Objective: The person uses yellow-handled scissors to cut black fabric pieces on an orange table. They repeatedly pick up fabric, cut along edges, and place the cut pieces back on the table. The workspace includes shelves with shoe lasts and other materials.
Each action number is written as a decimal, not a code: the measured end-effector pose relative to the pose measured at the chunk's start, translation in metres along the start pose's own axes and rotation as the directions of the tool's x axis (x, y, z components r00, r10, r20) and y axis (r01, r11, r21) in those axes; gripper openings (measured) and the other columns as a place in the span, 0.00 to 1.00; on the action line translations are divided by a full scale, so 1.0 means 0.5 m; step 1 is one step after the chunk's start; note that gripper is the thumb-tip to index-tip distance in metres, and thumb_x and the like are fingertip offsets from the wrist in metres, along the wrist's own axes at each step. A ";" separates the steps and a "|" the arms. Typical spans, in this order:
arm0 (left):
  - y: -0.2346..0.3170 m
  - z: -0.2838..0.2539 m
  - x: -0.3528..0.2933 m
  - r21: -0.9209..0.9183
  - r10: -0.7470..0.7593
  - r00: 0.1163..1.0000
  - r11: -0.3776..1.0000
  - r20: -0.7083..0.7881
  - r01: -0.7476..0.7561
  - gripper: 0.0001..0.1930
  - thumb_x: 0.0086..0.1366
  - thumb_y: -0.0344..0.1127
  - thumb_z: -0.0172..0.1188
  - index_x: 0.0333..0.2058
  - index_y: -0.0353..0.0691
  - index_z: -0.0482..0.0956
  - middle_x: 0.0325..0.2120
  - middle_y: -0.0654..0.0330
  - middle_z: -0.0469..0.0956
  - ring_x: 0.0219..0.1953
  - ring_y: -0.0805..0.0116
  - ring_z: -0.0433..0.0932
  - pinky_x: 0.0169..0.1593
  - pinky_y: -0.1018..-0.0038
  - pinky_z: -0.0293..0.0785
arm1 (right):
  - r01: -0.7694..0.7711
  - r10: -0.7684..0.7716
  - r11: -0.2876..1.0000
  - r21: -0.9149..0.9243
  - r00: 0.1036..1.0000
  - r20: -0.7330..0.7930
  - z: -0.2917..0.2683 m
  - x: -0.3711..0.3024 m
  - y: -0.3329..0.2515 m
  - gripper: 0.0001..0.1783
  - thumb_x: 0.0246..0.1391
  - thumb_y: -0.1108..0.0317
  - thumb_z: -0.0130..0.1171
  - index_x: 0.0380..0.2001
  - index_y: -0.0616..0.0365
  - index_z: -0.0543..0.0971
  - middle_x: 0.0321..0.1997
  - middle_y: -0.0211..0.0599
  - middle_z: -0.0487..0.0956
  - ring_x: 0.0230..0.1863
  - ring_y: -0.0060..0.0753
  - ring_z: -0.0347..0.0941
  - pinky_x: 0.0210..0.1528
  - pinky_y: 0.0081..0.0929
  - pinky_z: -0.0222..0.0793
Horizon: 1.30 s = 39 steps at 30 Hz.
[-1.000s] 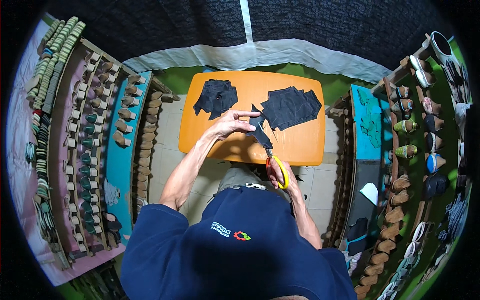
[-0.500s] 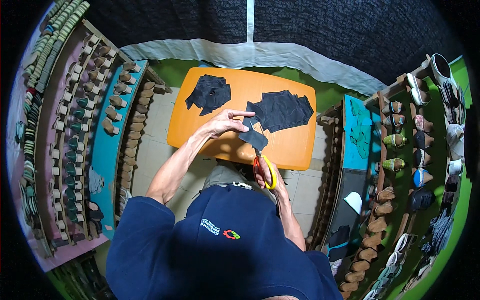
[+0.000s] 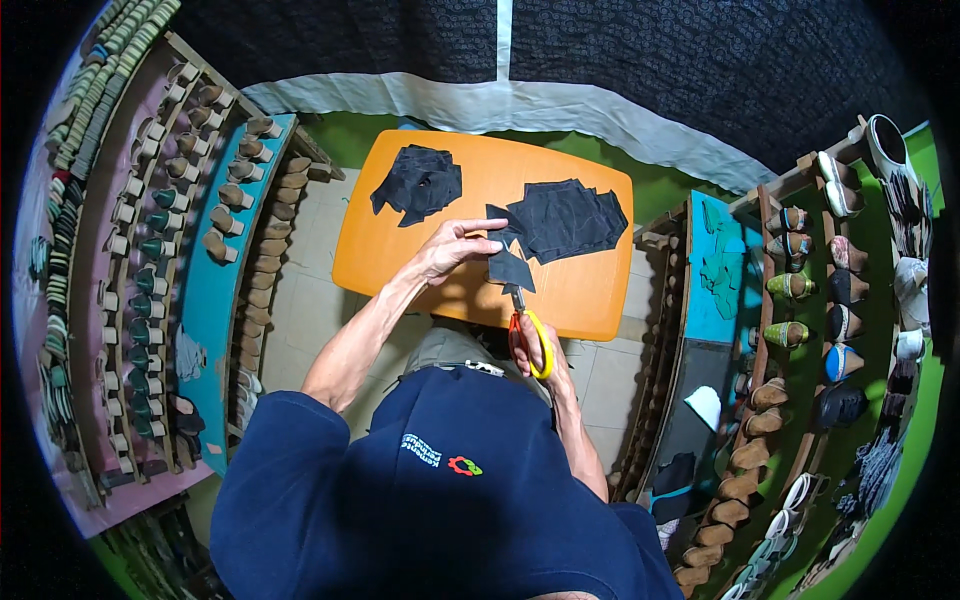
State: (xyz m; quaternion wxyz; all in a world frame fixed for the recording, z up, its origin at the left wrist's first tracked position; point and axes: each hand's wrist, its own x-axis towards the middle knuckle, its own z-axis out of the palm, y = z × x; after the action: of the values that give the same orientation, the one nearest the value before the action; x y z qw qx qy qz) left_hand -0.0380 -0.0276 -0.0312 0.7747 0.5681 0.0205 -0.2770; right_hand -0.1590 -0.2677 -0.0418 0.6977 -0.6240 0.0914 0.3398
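Observation:
My left hand [image 3: 449, 250] pinches a small piece of black fabric [image 3: 511, 270] over the near part of the orange table [image 3: 480, 170]. In my right hand [image 3: 535, 354] are scissors [image 3: 541, 345] with red and yellow handles. Their blades point away from me and meet the near edge of the held piece, which partly hides them. Just beyond, to the right, lies a stack of black fabric pieces [image 3: 572, 220]. A second pile of black pieces [image 3: 422, 186] rests on the table's far left.
Racks of wooden shoe lasts [image 3: 228, 222] stand to my left. On the right, a shelf of shoes and lasts [image 3: 790, 285] runs beside a blue board with green scraps [image 3: 718, 255]. A dark curtain [image 3: 640, 80] hangs behind the table.
The held black piece has turned and hangs at a different angle between my left fingers and the scissors. Both hands have shifted only slightly.

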 end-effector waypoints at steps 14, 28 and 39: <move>0.005 0.020 -0.001 0.041 -0.023 0.999 0.999 0.023 0.022 0.35 0.58 0.25 0.69 0.65 0.40 0.70 0.31 0.67 0.82 0.33 0.82 0.78 0.47 0.83 0.74 | -0.059 0.059 0.995 0.084 0.998 -0.002 -0.008 0.016 0.008 0.34 0.62 0.32 0.51 0.26 0.55 0.71 0.14 0.25 0.65 0.12 0.18 0.59 0.14 0.21 0.58; -0.018 0.017 -0.005 -0.073 0.064 0.992 0.995 -0.105 -0.072 0.28 0.61 0.26 0.68 0.61 0.35 0.73 0.39 0.60 0.84 0.39 0.77 0.81 0.49 0.79 0.77 | 0.020 -0.020 1.000 0.011 1.000 0.013 -0.009 0.006 0.004 0.32 0.61 0.33 0.54 0.24 0.53 0.70 0.13 0.23 0.64 0.11 0.17 0.58 0.13 0.20 0.57; 0.024 0.002 -0.006 0.184 -0.021 0.996 0.983 0.082 0.005 0.27 0.59 0.27 0.68 0.59 0.37 0.77 0.31 0.62 0.84 0.31 0.78 0.81 0.44 0.80 0.78 | -0.037 0.036 0.999 0.018 0.996 0.081 -0.019 0.010 -0.005 0.33 0.62 0.33 0.51 0.28 0.55 0.70 0.16 0.25 0.63 0.14 0.18 0.59 0.14 0.21 0.57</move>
State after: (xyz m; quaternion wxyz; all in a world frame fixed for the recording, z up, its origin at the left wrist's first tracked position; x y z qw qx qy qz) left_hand -0.0353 -0.0249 -0.0193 0.7173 0.6249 -0.0338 -0.3063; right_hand -0.1506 -0.2748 -0.0445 0.7006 -0.6011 0.0777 0.3766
